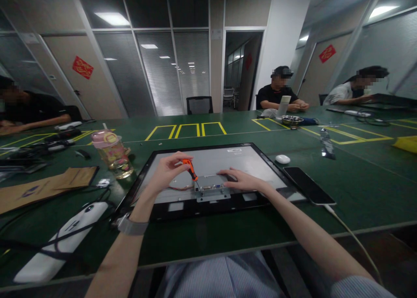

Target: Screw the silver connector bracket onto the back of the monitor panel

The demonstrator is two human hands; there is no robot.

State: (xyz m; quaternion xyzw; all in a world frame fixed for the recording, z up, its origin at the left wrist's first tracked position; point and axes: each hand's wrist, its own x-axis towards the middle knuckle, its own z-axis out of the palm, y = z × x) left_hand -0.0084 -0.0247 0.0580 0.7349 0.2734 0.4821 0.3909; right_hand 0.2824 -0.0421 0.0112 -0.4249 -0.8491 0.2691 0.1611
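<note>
- We are clamping our left hand (172,167) on the top of the screwdriver (190,169), with the thumb and fingers closing around its orange and black handle.
- We are slanting the shaft down toward the left end of the metal box (211,193); the tip is showing too small for us to tell what it is touching.
- We are laying our right hand (241,179) on the right end of the box, fingers reaching leftward; we cannot tell whether they are gripping or only pressing.
- We are seeing the box lying near the close edge of the panel (208,157), its ports facing us and thin wires (177,188) running out to its left.
- We are having the panel lying flat on the green worktop (358,176) before us, its grey back facing up within a black border.
- We are wearing a grey band (133,225) on our left wrist.
- To the panel's left, we are seeing a bottle (112,154), a paper bag (48,187) and a white device (65,241) with dark cables crossing it.
- To its right, a small white case (282,159) and a phone (309,186) are lying, a pale cable (352,235) running from the phone.
- Beyond, we are facing yellow tape (189,125), a bowl (292,120) and three seated co-workers (276,94).
</note>
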